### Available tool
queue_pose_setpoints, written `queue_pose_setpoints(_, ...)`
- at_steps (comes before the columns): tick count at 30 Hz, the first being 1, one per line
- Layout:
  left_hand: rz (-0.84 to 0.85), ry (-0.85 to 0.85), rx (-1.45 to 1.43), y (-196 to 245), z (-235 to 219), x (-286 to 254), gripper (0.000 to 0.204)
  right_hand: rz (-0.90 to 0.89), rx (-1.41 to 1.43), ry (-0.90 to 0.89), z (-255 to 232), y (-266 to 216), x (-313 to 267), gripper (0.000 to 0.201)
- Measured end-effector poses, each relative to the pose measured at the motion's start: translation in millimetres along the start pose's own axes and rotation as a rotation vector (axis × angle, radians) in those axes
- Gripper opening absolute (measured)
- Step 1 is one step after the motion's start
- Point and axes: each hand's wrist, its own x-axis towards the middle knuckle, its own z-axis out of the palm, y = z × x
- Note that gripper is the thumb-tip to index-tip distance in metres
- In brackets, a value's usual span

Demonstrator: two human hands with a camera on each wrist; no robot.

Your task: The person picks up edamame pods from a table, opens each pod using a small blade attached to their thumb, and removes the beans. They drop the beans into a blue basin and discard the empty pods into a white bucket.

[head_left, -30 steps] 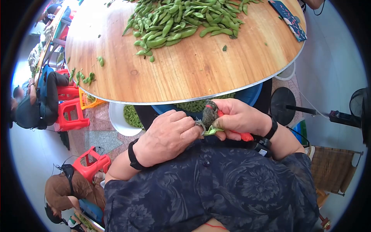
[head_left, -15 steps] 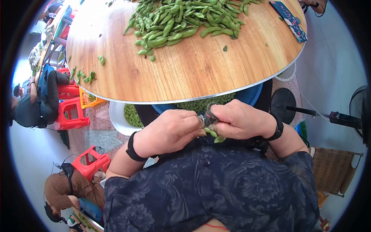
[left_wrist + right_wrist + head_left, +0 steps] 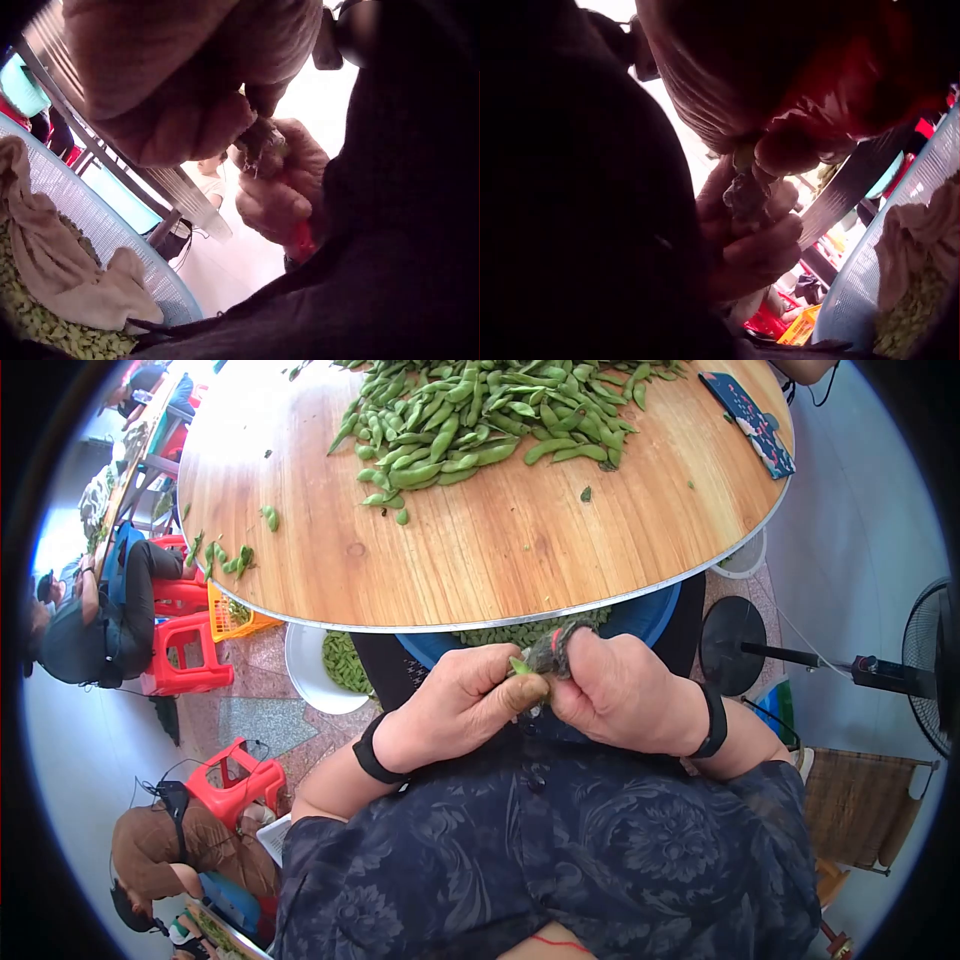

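Over the lap, my left hand pinches a green soybean pod between thumb and forefinger. My right hand meets it from the other side, fingers curled, its tips at the pod. A dark fabric wrap with a red band covers a right fingertip. In the right wrist view the pod's green end shows at the right fingertips, beside a greyish wrap on a left finger. Something red shows at the right palm in the left wrist view. Most of the pod is hidden by the fingers.
A round wooden table ahead bears a heap of soybean pods and a phone-like case. Beneath its edge stands a blue basket of shelled beans with a cloth. A white bucket stands left, a fan right.
The pod that hung below the fingertips half a second ago now sits between left thumb and forefinger. The left thumb has come up on top, and the right hand has turned. Red material has left the head view.
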Motion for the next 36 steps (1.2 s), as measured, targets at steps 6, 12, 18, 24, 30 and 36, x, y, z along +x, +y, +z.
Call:
queue_pose_setpoints(6, 0.380, 0.092, 0.455, -1.9, 0.7, 10.8, 0.018, 0.623, 0.731, -0.139, -17.7, -11.6, 12.1, 0.016)
queue_pose_setpoints(12, 0.090, 0.026, 0.018, -1.3, 1.7, 3.9, 0.009, 0.139, 0.105, 0.096, 11.1, -3.9, -3.9, 0.016)
queue_pose_setpoints(18, -0.207, -0.053, -0.387, -4.1, -1.5, -1.3, 0.022, 0.025, -0.173, 0.092, 8.3, -10.3, 0.6, 0.016)
queue_pose_setpoints(24, -0.185, -0.016, -0.551, -4.0, 3.5, -1.6, 0.023, 0.069, -0.088, 0.153, 4.0, -1.1, 1.0, 0.017)
queue_pose_setpoints(30, -0.190, -0.078, -0.606, -8.7, 6.3, -0.9, 0.021, 0.017, -0.257, 0.082, 0.2, -9.7, 1.0, 0.018)
queue_pose_setpoints(36, -0.261, -0.039, -0.721, -16.5, 10.8, -1.5, 0.020, -0.138, -0.276, 0.118, 12.4, -1.0, 0.7, 0.018)
